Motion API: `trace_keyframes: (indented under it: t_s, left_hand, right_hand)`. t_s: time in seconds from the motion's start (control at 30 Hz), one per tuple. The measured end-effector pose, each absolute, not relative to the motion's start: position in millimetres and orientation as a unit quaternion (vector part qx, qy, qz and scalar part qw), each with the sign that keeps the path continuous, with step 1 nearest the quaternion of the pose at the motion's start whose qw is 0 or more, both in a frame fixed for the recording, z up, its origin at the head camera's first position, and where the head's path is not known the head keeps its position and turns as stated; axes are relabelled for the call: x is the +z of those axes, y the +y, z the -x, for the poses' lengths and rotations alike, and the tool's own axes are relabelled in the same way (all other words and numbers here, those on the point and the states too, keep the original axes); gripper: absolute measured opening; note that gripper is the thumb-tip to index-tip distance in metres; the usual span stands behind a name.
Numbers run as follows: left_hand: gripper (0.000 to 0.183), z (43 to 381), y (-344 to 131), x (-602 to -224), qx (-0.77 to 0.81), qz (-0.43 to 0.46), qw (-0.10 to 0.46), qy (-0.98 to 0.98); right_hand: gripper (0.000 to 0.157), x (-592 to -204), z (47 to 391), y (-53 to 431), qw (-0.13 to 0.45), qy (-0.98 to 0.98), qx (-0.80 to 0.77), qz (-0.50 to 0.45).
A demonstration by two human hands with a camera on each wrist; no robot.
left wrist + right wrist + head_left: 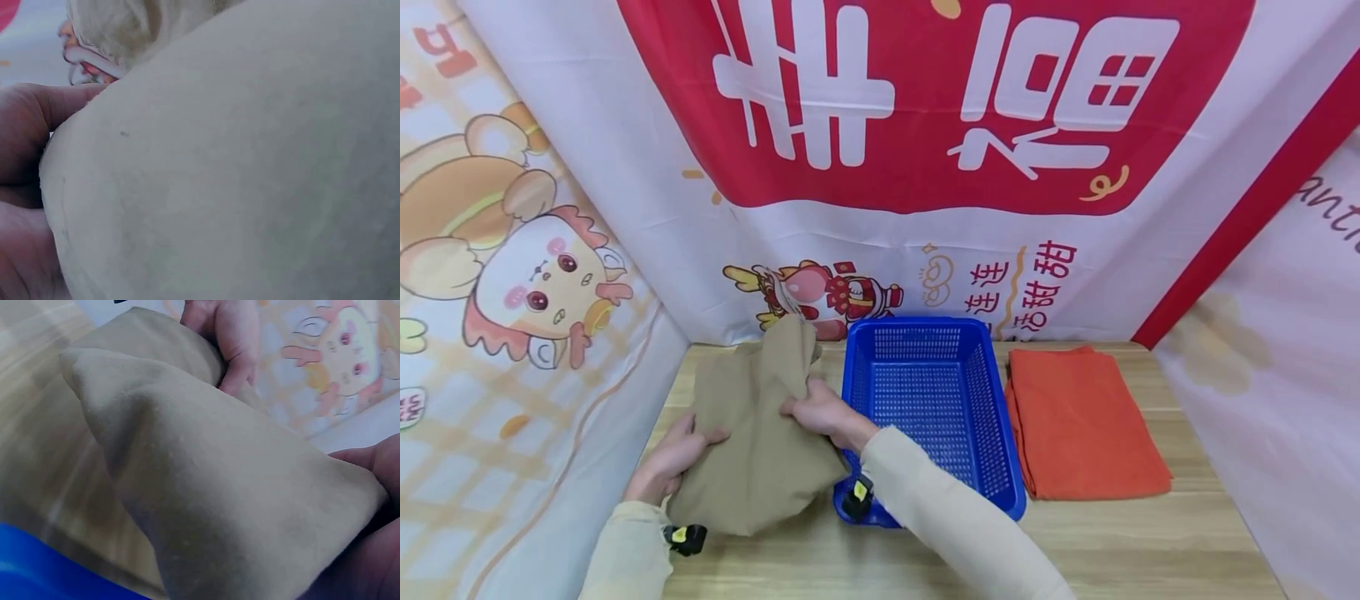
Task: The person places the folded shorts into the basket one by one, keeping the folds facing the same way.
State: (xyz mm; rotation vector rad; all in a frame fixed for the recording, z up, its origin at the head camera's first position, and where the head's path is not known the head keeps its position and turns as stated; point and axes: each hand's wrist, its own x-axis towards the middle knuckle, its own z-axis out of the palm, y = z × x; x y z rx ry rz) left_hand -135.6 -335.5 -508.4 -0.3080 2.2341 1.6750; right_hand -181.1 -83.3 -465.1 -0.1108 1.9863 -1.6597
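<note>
A khaki cloth (752, 467), partly folded and bunched toward the top, hangs between both hands left of the blue basket (1017, 467). My left hand (673, 454) grips its left edge, thumb lying over the fabric and the other fingers behind it. On the right side, my right hand (827, 414) pinches a fold of the cloth near the basket's left rim. In the right wrist view the khaki cloth (206, 469) drapes between the two hands. Its broad surface fills most of the left wrist view, hiding part of the left fingers (69, 103).
A folded orange cloth (1086, 425) lies right of the basket on the wooden table (1150, 542). Printed fabric hangs behind the table (925, 192) and along both sides. Dark wrist cameras with yellow marks sit at both cuffs.
</note>
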Motion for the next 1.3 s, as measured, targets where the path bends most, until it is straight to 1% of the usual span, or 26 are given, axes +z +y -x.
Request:
trace_keyframes:
  t_s: [0.1, 0.27, 0.53, 0.7, 0.9, 1.3]
  left_hand:
    - [0.071, 141.3, -325.0, -495.9, 0.59, 0.092, 0.154, 0.787]
    - [0.071, 152.0, -304.9, -479.0, 0.609, 0.066, 0.14, 0.778]
    - [0.067, 168.1, -266.1, -464.8, 0.627, 0.047, 0.149, 0.763]
    - [0.062, 177.7, -240.7, -461.9, 0.63, 0.025, 0.153, 0.761]
    - [0.059, 188.2, -205.6, -463.2, 0.634, -0.005, 0.148, 0.759]
    - [0.061, 200.5, -153.9, -473.8, 0.629, 0.003, 0.183, 0.755]
  right_hand:
    - [0.044, -454.4, 184.5, -69.1, 0.264, 0.734, -0.624, 0.049]
    - [0.039, -440.0, 189.3, -41.7, 0.252, 0.718, -0.646, 0.063]
    - [0.041, -430.9, 194.0, 6.4, 0.248, 0.697, -0.67, 0.06]
    - [0.042, -435.4, 194.0, 33.0, 0.233, 0.704, -0.668, 0.062]
    - [0.045, -441.5, 193.2, 65.7, 0.213, 0.717, -0.662, 0.041]
    - [0.053, -455.5, 196.7, 124.8, 0.206, 0.756, -0.621, -0.007]
